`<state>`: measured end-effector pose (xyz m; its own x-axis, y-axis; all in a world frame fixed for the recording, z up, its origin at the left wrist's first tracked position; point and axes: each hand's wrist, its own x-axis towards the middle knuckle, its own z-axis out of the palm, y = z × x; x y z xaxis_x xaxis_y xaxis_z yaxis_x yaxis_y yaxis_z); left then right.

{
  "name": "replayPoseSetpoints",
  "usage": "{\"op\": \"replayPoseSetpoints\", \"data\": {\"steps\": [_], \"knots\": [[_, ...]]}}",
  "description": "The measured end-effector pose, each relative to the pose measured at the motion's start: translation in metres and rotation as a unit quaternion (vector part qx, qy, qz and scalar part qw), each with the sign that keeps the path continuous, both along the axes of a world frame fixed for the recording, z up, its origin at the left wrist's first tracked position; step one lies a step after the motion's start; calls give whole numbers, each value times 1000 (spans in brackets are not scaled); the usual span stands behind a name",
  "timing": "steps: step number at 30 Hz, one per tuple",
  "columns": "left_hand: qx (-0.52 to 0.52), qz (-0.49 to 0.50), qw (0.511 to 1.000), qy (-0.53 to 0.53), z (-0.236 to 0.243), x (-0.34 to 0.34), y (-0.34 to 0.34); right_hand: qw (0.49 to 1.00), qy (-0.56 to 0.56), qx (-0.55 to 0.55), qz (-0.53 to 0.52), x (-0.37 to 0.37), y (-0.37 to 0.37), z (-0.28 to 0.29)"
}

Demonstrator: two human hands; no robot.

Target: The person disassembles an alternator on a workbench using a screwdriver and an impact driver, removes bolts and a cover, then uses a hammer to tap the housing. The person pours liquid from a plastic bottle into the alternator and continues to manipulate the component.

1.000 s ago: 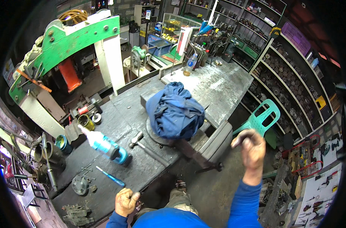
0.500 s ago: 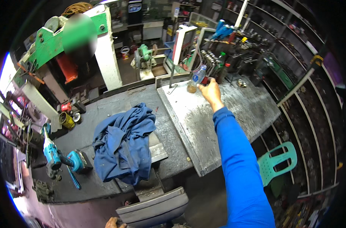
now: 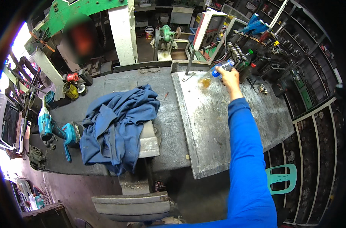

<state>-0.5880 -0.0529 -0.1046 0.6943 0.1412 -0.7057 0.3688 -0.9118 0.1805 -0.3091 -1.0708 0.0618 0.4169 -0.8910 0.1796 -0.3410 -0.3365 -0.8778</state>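
My right hand (image 3: pixel 230 79) is closed round the upper part of a clear plastic bottle (image 3: pixel 214 73) with a blue label. Brownish liquid shows at its lower end. The bottle leans, its base toward the left, over the far part of a worn metal plate (image 3: pixel 211 133); whether it touches the plate I cannot tell. My left hand is out of view. A crumpled dark blue cloth (image 3: pixel 117 125) lies left of the plate, over a pale metal block (image 3: pixel 149 142).
A teal cordless power tool (image 3: pixel 53 125) and a yellow can (image 3: pixel 70 90) are on the bench's left side. Bottles with green and red caps (image 3: pixel 252 65) stand beyond my right hand. A green plastic chair (image 3: pixel 281 178) is at lower right, by the shelves (image 3: pixel 313 125).
The bottle has gone from upright to tilted, and my right hand now grips it. My left hand has left the lower edge of view. The whole view has shifted.
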Motion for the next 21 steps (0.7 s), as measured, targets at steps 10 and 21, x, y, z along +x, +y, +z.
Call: {"op": "replayPoseSetpoints", "data": {"steps": [10, 21], "knots": [[-140, 30, 988, -53, -75, 56, 15, 991, -40, -73, 105, -82, 49, 109], [-199, 78, 976, -40, -100, 82, 5, 990, -64, -49, 115, -117, 66, 169]]}}
